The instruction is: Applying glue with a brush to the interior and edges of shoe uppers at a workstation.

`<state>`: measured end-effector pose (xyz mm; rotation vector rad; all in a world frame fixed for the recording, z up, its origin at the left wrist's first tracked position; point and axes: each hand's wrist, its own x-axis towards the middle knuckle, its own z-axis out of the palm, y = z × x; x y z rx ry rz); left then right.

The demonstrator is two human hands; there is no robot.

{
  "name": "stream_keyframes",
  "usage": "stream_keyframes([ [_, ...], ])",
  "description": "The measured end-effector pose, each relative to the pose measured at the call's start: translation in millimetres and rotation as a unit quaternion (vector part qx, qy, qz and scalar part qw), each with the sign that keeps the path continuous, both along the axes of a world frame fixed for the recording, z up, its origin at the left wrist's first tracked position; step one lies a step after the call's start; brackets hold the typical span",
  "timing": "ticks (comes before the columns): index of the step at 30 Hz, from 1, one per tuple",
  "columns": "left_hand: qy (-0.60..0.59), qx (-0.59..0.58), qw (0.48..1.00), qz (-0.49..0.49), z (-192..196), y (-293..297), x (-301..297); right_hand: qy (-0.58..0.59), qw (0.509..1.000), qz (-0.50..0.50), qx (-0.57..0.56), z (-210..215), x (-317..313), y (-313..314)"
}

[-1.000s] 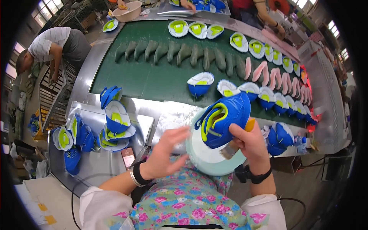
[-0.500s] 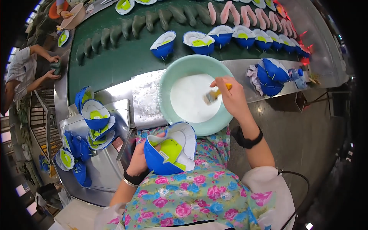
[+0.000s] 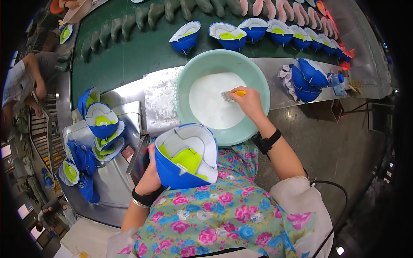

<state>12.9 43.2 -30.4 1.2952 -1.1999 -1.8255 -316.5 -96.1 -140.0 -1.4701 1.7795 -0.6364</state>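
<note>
My left hand (image 3: 149,175) grips a blue shoe upper (image 3: 165,165) from its left side, over my flowered apron. The upper's white lining and lime-green inside patch face up. In my right hand (image 3: 248,102) is a brush with a yellow handle (image 3: 240,93), its bristles over the white liquid (image 3: 211,105). Whether the bristle tips touch the liquid, I cannot tell. That liquid fills the bottom of a pale green basin (image 3: 257,124), which stands just beyond the upper at the metal table edge.
More blue uppers (image 3: 102,120) are piled on a metal surface at left. A row of uppers (image 3: 228,38), dark green shoe lasts (image 3: 129,28) and pink insole-shaped pieces (image 3: 285,10) line the green belt (image 3: 124,69). Bundled uppers (image 3: 306,79) and a bottle (image 3: 337,81) lie right. A co-worker's arm (image 3: 35,75) shows far left.
My right hand has moved left and lowered the brush toward the middle of the basin. The upper in my left hand has come up and slightly left. The co-worker's hands left the dark last.
</note>
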Motion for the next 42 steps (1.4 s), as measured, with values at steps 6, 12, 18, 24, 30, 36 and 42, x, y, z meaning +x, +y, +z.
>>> stream_keyframes([
  [6, 0.069, 0.13, 0.953, 0.263, -18.7, 3.2, 13.8, 0.016, 1.0, 0.004, -0.022, -1.2, 0.4, 4.8],
  [12, -0.031, 0.033, 0.999, -0.026, -8.7, 12.1, 25.3, 0.04, 0.998, 0.007, -0.044, -3.7, 5.0, 3.6],
  [18, -0.092, -0.157, 0.963, -0.199, -9.8, -4.7, 41.1, 0.039, 0.998, 0.011, -0.046, -8.7, 3.7, 3.7],
  [24, -0.076, -0.098, 0.992, -0.009, -33.2, -25.4, 21.4, 0.049, 0.998, 0.02, -0.031, -8.8, -7.7, 9.3],
  [30, 0.231, 0.18, 0.945, 0.146, -57.0, -43.5, -0.3, -0.204, 0.976, 0.037, -0.069, 108.5, 17.1, 8.6],
  [36, 0.257, 0.191, 0.94, 0.114, -55.7, -48.2, -22.7, -0.268, 0.95, 0.149, -0.064, 137.2, 45.9, 11.1],
  [42, 0.233, 0.118, 0.956, 0.13, -65.9, -50.8, -14.9, -0.164, 0.98, -0.004, -0.108, 110.3, 23.6, 28.5],
])
